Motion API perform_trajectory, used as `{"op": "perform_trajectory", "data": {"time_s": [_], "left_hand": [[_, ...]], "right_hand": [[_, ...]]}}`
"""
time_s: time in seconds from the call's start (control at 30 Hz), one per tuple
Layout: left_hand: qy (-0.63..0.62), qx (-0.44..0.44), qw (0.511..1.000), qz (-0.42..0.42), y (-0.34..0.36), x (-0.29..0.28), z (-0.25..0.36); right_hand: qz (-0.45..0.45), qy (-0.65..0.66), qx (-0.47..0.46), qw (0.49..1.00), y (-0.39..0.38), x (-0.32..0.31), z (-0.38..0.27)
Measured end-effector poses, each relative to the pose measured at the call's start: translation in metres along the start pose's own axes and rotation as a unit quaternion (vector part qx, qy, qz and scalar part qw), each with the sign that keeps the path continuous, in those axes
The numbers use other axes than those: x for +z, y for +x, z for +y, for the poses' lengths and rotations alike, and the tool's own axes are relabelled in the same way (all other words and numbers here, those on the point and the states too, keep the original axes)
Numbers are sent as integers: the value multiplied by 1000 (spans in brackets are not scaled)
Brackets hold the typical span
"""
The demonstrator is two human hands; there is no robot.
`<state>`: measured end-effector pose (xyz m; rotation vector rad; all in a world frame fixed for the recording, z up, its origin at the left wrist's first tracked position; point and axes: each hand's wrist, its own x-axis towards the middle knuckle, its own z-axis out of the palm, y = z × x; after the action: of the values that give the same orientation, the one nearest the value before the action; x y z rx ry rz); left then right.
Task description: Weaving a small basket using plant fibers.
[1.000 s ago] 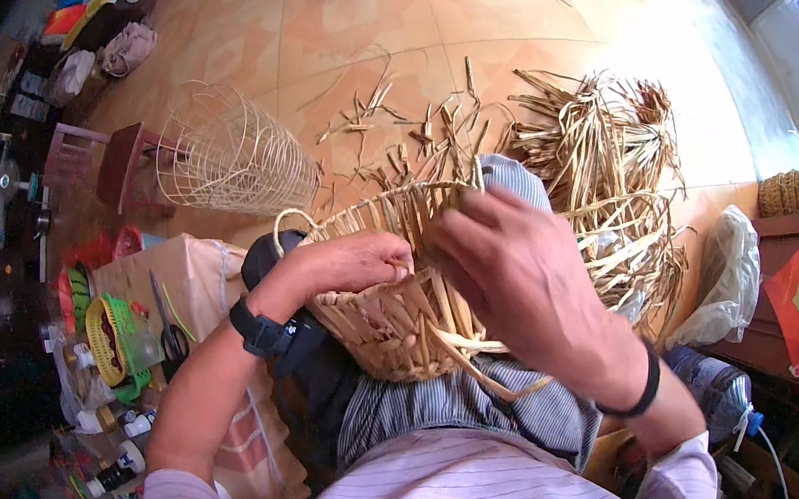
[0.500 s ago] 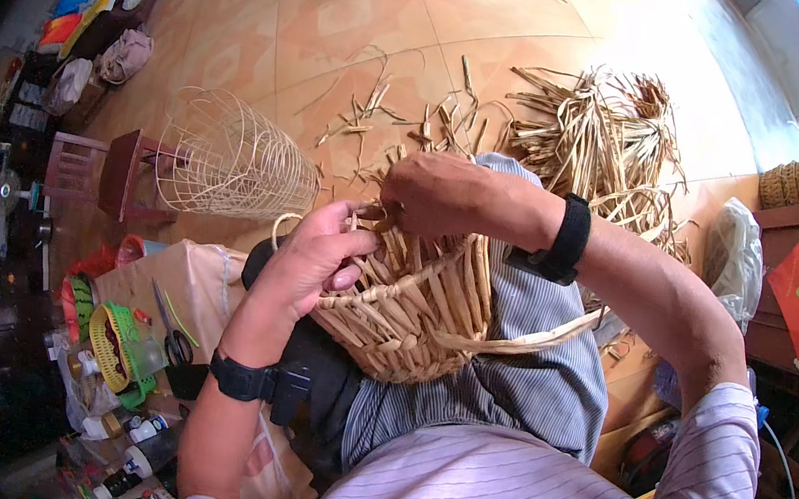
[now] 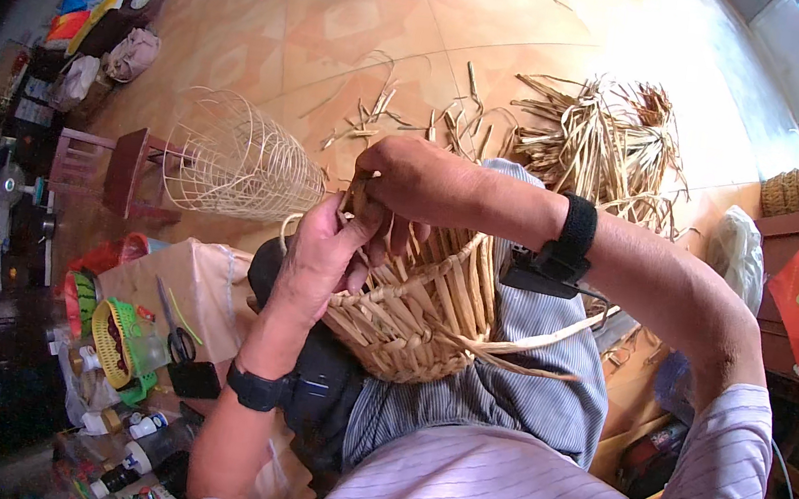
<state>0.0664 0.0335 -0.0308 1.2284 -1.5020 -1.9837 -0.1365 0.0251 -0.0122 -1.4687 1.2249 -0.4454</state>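
A partly woven basket (image 3: 414, 327) of dried tan plant strips rests tilted on my lap. Its far rim is hidden behind my hands. My left hand (image 3: 312, 263) is closed at the basket's left rim, thumb and fingers pinching a short brownish strip (image 3: 357, 202). Coming across from the right, my right hand (image 3: 404, 174) bends down over the rim, its fingers closed at that same strip and partly hidden. A long loose strand (image 3: 538, 345) trails from the basket's right side over my striped trousers (image 3: 542, 390).
A wire-like open basket frame (image 3: 244, 163) lies left, beside a small wooden chair (image 3: 132, 174). Bundles of dried strips (image 3: 596, 134) and scraps (image 3: 371, 120) lie on the tiled floor ahead. Scissors (image 3: 177, 331) and a yellow basket (image 3: 112, 343) are at my left.
My right hand has shifted left and slightly up, close against my left fingers. My left hand has moved up a little. The loose strand now shows a second end.
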Motion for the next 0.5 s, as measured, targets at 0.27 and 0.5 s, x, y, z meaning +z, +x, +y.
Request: {"op": "perform_trajectory", "data": {"time_s": [0.27,0.5], "left_hand": [[2,7,1000,-12,-5,-1,0],[-14,-22,999,-29,2,-1,-1]], "right_hand": [[244,-551,-419,679,15,-8,-10],[467,-595,-261,600,16,-75,9]]}}
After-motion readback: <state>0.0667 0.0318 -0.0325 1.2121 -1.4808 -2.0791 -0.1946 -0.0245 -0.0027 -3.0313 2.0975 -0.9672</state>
